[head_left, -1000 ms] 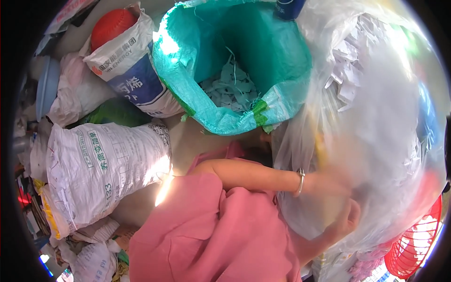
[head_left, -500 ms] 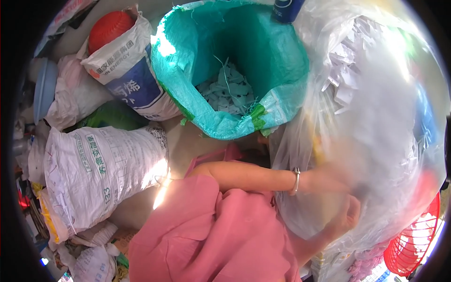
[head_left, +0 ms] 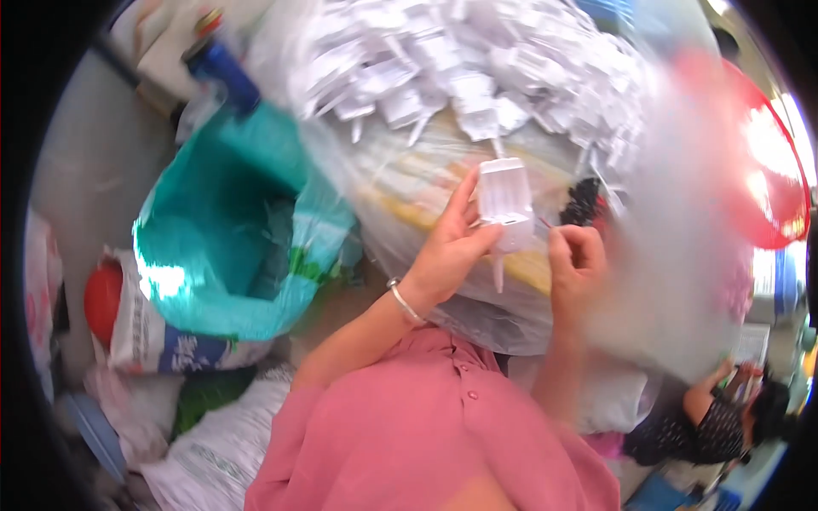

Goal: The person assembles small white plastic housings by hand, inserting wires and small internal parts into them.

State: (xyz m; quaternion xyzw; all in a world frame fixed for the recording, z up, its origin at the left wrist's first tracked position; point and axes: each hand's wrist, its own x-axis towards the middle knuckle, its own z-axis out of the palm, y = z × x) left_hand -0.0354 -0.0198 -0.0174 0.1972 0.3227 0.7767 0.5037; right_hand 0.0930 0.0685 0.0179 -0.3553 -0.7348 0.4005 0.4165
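Note:
My left hand (head_left: 452, 251), with a silvery bangle at the wrist, grips a white plastic case (head_left: 506, 200) between thumb and fingers. The case has a hollow rectangular tray facing me and a narrow tail below. Just to its right, my right hand (head_left: 577, 264) is closed in a pinch on a thin reddish piece (head_left: 547, 222), too small to name. Beyond that hand lies a bunch of small black pieces (head_left: 583, 203) with some red beside it. A heap of similar white plastic parts (head_left: 477, 64) spreads across the far side of a clear plastic bag (head_left: 383, 183).
To the left stands an open teal woven sack (head_left: 294, 281), with a blue can (head_left: 223, 75) beyond it. White sacks (head_left: 213, 447) and a red round object (head_left: 103, 300) are at the left. A red basket (head_left: 767, 162) sits far right; another person (head_left: 711, 417) is lower right.
The view has swung right, so the teal sack now appears at left. My left hand, blurred over the bag before, now holds up the white case; my right hand pinches beside it.

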